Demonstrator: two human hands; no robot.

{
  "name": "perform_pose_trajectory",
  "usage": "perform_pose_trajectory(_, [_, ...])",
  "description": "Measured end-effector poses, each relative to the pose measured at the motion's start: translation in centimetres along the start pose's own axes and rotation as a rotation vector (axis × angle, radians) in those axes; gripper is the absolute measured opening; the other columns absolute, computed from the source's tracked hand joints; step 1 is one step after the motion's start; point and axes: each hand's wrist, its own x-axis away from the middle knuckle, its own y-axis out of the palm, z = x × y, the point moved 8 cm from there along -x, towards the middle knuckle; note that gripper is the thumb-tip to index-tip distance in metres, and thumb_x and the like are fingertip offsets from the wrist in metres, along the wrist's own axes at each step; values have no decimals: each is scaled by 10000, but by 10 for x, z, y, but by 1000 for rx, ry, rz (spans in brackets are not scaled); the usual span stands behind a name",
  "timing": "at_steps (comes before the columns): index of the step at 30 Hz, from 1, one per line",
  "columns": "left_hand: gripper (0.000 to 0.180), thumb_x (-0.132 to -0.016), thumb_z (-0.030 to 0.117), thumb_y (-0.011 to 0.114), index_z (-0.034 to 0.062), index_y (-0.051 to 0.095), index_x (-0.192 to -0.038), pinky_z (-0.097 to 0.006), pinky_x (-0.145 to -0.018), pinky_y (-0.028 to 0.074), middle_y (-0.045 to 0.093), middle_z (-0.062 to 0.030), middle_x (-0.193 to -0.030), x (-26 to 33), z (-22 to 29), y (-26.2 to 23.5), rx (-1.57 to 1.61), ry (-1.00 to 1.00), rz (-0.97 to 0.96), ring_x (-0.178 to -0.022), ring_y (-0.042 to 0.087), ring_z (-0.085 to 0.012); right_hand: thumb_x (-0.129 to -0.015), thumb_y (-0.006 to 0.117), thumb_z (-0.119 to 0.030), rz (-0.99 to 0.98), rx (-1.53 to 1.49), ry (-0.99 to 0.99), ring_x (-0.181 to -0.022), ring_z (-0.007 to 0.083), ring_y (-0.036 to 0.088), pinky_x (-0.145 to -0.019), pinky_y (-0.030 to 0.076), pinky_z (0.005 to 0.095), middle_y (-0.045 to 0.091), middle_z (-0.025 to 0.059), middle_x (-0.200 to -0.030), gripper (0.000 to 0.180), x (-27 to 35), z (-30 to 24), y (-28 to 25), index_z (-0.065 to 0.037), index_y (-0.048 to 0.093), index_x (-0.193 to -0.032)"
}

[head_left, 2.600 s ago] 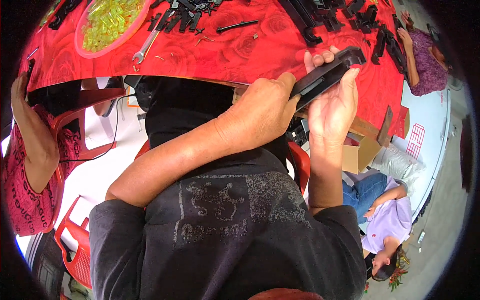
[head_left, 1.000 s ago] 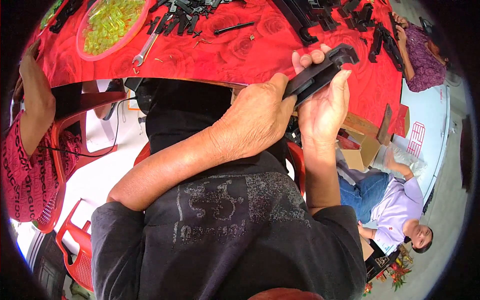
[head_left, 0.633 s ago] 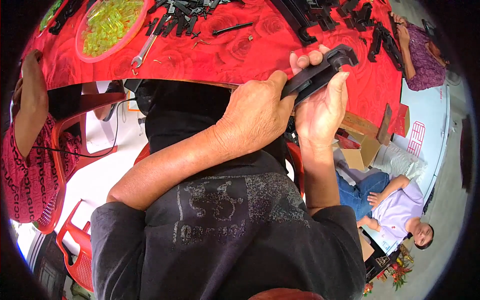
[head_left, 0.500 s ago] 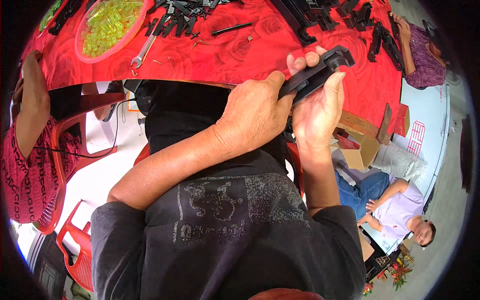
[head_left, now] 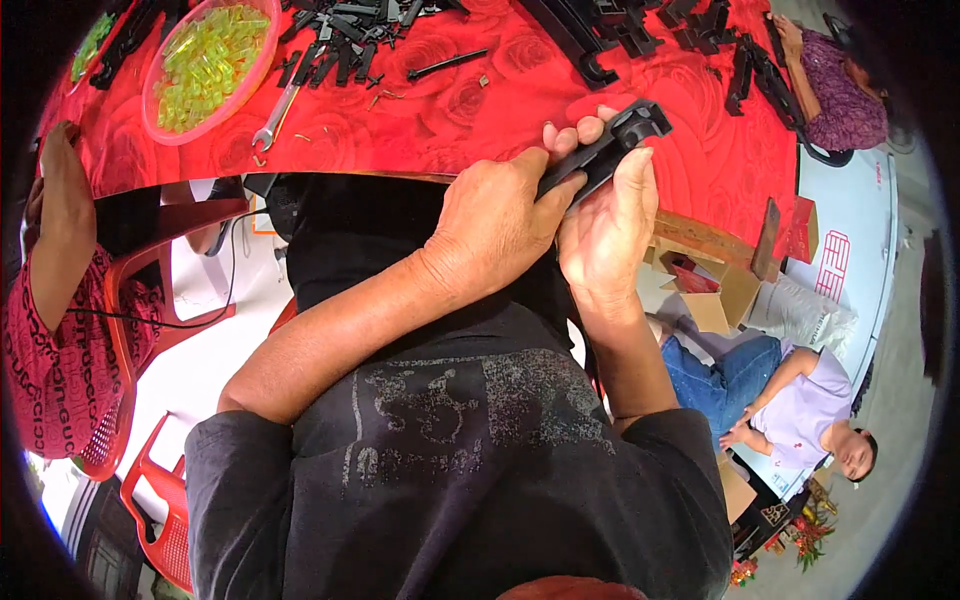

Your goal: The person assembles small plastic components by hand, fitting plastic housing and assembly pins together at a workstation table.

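Both of my hands hold one long black plastic part [head_left: 640, 122] with a hooked, notched far end, raised near the front edge of the table and tilted up to the right. My left hand [head_left: 492, 225] grips its near end, thumb and fingers closed round it. Cupped beneath and beside it, my right hand [head_left: 612, 235] has its thumb along the near side and fingertips showing on the far side. The palm side of the part is hidden by the hands.
On the red tablecloth [head_left: 400, 135] lie an open-end wrench [head_left: 274, 122], a black rod [head_left: 447, 64] and several small black pieces [head_left: 345, 45]. A pink bowl [head_left: 180, 139] holds yellow translucent pieces. Longer black parts [head_left: 565, 45] lie at the back right. Other people sit left and right.
The held part and both hands sit a little further left and lower in the picture, while the view has shifted slightly. My grip looks the same.
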Motion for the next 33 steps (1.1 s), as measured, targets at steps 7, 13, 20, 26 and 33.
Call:
perform_pose_trajectory(7, [301,-946,271,635,-27,660,-983,-475,-614,513,641,-269,-754,-6,-3,6,29,-25,-46,-718,661,-441,-1078,407,-365,-16,-2,-18,-994,245,624,-1032,477,488,598,105,-1097,412,-2,1,-4,-12,470,-1280])
perform_pose_trajectory(13, [351,-954,300,614,-48,662,-960,-448,-608,519,643,-251,-715,-6,-3,9,87,-19,-65,-678,681,-395,-1080,405,-360,1,25,5,-990,244,622,-1040,469,497,594,105,-1092,398,0,-2,-3,-12,474,-1262])
perform_pose_trajectory(20, [480,-985,383,537,-78,652,-920,-349,-539,523,635,-123,-616,-11,-5,18,235,-101,-164,-568,673,-193,-1055,450,-404,7,108,-28,-1005,257,622,-1119,407,520,603,106,-1099,501,-4,-10,-1,32,466,-1301])
perform_pose_trajectory(26, [518,-983,414,525,-79,653,-890,-334,-516,524,618,-110,-585,-11,-12,23,262,-143,-223,-546,664,-192,-1066,430,-389,-7,112,-11,-1007,255,621,-1108,415,527,602,107,-1100,481,-2,-6,-2,32,473,-1295])
perform_pose_trajectory(33, [549,-988,424,518,-91,653,-856,-327,-495,511,614,-106,-580,-13,-20,23,242,-115,-129,-514,644,-189,-1064,439,-384,13,165,-10,-1008,258,620,-1108,409,530,599,107,-1100,473,-1,0,-3,26,466,-1298])
